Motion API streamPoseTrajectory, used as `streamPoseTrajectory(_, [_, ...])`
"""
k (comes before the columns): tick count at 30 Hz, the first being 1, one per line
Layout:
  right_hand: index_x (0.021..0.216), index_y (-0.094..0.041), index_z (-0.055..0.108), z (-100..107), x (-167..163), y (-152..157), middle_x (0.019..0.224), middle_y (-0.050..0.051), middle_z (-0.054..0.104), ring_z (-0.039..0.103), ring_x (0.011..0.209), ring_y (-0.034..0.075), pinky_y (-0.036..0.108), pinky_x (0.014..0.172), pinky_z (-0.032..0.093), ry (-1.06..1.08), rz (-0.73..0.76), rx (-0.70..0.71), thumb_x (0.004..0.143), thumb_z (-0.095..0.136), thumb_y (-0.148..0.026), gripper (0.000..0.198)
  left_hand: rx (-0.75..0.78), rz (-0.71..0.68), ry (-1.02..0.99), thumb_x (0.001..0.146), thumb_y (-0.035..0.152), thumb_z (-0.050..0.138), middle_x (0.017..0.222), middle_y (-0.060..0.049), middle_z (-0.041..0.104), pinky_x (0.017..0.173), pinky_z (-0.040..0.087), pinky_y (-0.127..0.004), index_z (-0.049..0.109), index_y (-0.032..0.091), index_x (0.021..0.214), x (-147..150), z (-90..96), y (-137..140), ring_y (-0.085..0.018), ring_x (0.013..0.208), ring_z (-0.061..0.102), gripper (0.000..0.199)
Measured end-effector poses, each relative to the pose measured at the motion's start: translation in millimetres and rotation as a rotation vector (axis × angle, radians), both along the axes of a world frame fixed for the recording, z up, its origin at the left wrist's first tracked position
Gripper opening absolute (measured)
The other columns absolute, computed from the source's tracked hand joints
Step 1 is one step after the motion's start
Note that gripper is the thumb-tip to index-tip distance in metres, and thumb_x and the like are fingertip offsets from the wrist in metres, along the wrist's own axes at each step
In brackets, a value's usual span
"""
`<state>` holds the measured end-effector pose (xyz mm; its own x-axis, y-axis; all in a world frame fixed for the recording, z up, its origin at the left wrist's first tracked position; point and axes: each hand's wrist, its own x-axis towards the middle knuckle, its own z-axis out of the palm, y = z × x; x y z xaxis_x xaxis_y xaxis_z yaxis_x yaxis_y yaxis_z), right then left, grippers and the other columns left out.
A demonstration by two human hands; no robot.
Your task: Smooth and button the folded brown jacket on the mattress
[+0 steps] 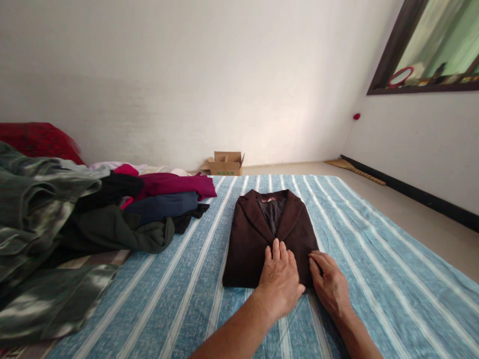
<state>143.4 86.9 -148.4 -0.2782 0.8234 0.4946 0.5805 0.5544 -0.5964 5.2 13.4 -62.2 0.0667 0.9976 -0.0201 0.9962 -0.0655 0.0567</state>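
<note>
Folded jacket (245,257) under two hands: the garment lies front up on a striped sheet (377,289), near the middle of the view, its lapels (255,212) at the far end and its lower fold toward the person; a pile (116,229) of clothes lies to its left, apart from it. The cloth looks matt and fairly thick, so the jacket should handle as soft and pliant, of moderate weight, not fragile and little inclined to slip; the dark lining (275,217), exposed between the lapels, appears smoother and is probably the more slippery layer. As folded layers may slide apart, a hold from beneath at both sides would probably serve better than a grip on the top layer alone. The left hand (280,281) lies palm down on the lower front, its four fingers nearly straight and close together, pointing away from the person, its thumb spread to the right by the lower edge; it is flat and grasps nothing. The right hand (331,281) is at the right edge, fingers bent, thumb below them; whether it pinches the cloth cannot be told. The left forearm (235,329) and right forearm (357,334) enter from the bottom, converging toward the jacket
</note>
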Motion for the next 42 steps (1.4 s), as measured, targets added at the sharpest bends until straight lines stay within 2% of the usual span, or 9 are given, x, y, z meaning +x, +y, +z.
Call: streamPoseTrajectory(42, [0.098, -0.018, 0.065, 0.3, -0.3, 0.8, 0.104, 0.009, 0.065, 0.060, 0.097, 0.020, 0.035, 0.089, 0.047, 0.006, 0.005, -0.010, 0.090, 0.039, -0.035, 0.032, 0.023, 0.003, 0.016, 0.081, 0.053, 0.051, 0.143, -0.028, 0.031, 0.107, 0.022, -0.054, 0.040, 0.001, 0.134, 1.2, -1.0, -0.6, -0.040, 0.136, 0.018, 0.075])
